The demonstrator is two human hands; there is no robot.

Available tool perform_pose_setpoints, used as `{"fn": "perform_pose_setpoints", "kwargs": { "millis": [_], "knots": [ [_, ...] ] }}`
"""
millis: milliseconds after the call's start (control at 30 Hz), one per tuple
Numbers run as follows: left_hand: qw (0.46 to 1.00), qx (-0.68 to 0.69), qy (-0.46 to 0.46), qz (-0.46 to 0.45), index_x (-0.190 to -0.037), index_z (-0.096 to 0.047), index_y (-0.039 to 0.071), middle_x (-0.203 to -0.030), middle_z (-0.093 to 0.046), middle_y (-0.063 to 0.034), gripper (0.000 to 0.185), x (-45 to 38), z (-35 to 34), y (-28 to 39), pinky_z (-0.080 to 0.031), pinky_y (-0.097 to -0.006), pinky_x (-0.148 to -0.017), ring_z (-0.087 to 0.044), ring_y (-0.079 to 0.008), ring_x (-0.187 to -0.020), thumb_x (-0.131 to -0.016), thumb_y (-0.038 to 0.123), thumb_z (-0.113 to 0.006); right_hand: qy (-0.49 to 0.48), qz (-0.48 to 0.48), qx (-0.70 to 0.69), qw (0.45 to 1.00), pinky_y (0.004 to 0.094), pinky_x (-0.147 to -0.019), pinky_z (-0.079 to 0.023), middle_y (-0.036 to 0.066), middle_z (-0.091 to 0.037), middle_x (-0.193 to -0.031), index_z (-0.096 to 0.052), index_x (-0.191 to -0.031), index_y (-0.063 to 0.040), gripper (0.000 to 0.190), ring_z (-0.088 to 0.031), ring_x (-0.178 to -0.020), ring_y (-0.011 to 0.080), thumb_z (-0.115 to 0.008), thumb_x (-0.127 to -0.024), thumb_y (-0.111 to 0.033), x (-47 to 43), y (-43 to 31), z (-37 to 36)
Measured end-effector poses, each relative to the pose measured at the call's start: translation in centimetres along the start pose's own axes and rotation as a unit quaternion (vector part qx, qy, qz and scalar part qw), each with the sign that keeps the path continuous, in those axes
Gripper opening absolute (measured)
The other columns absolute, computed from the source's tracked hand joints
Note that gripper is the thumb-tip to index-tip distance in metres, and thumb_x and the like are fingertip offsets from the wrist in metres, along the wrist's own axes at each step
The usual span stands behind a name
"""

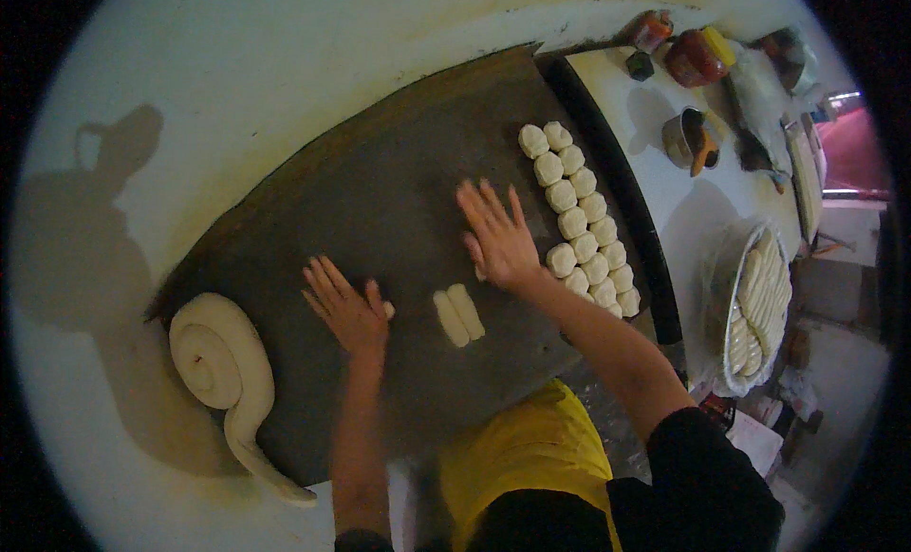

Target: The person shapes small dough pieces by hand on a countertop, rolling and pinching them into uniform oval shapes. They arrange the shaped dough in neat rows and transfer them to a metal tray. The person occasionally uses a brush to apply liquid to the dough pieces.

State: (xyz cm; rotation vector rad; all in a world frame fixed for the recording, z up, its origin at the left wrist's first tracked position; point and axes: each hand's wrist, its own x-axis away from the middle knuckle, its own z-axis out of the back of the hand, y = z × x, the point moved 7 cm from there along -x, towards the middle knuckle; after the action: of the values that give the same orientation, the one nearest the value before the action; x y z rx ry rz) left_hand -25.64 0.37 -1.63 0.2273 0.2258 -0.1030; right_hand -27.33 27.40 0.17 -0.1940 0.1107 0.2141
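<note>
On the dark work surface [398, 189], my left hand [349, 310] lies palm down with its fingers spread. A small end of dough [388, 310] shows beside its thumb, the rest being hidden under the hand. My right hand [502, 239] is also palm down, fingers apart, and a bit of dough [480, 273] peeks out below its thumb. Between the hands two short dough strips [459, 315] lie side by side, touching. A thick coiled rope of dough [220, 360] rests at the left, its tail reaching the near edge. Right of my right hand stand rows of round dough pieces [571, 223].
Beyond a black raised edge [626, 160] on the right is a white counter. It holds a metal cup [683, 135] with an orange-brown utensil, a jar with a yellow lid [697, 57], and a plastic-covered tray [733, 338] of dough strips. A pale wall stands behind the surface.
</note>
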Motion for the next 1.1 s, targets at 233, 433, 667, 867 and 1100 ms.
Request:
{"fn": "perform_pose_setpoints", "kwargs": {
  "millis": [233, 433, 667, 867, 1100],
  "knots": [
    [0.989, 0.101, -0.101, -0.033, -0.161, -0.051, 0.004, -0.164, -0.044, -0.0206, 0.058, 16.1, 2.2, 0.5, -0.027, -0.0626, -0.125, -0.047, -0.0418, -0.146, -0.107, 0.020, -0.064, -0.110, 0.071, -0.099, 0.986, 0.0517, -0.121, -0.044, 0.016, -0.064, -0.151, -0.058, -0.155, -0.008, 0.055, -0.056, -0.143, 0.0387, -0.067, -0.103, -0.022, 16.5, 0.4, 2.1],
    [0.916, 0.282, -0.013, 0.286, -0.158, -0.056, 0.003, -0.136, -0.052, -0.0213, 0.048, 10.8, -3.6, 7.8, -0.050, -0.0504, -0.106, -0.059, -0.0354, -0.121, -0.114, 0.021, -0.057, -0.045, -0.184, -0.219, 0.957, 0.0485, -0.090, -0.056, 0.021, -0.070, -0.114, -0.069, -0.137, 0.000, 0.040, -0.065, -0.103, 0.0409, -0.072, -0.099, -0.010, 11.2, -2.3, -2.1],
    [0.925, 0.302, 0.085, 0.215, -0.151, -0.059, 0.002, -0.133, -0.054, -0.0240, 0.044, 8.4, -0.2, 11.7, -0.052, -0.0483, -0.101, -0.061, -0.0383, -0.116, -0.111, 0.021, -0.062, 0.048, -0.191, -0.264, 0.944, 0.0479, -0.089, -0.056, 0.015, -0.071, -0.113, -0.071, -0.131, -0.002, 0.040, -0.066, -0.104, 0.0377, -0.078, -0.093, -0.012, 14.0, 2.4, 2.0],
    [0.932, 0.332, -0.140, -0.039, -0.120, -0.066, 0.000, -0.113, -0.066, -0.0207, 0.042, 2.8, -7.0, 28.8, -0.051, -0.0476, -0.098, -0.061, -0.0396, -0.109, -0.089, 0.021, -0.087, 0.068, -0.230, -0.042, 0.970, 0.0475, -0.088, -0.053, 0.013, -0.065, -0.112, -0.070, -0.123, -0.006, 0.045, -0.063, -0.103, 0.0368, -0.084, -0.081, -0.015, 17.2, 9.4, 7.0],
    [0.675, 0.664, -0.221, 0.233, -0.121, -0.060, 0.004, -0.118, -0.061, -0.0078, 0.048, 6.7, -2.6, 21.9, -0.052, -0.0375, -0.103, -0.060, -0.0218, -0.117, -0.078, -0.008, -0.076, 0.029, -0.145, -0.292, 0.945, 0.0431, -0.092, -0.055, 0.019, -0.065, -0.126, -0.063, -0.126, -0.005, 0.042, -0.064, -0.108, 0.0389, -0.079, -0.089, -0.013, 16.4, 7.1, 5.0]
  ]
}}
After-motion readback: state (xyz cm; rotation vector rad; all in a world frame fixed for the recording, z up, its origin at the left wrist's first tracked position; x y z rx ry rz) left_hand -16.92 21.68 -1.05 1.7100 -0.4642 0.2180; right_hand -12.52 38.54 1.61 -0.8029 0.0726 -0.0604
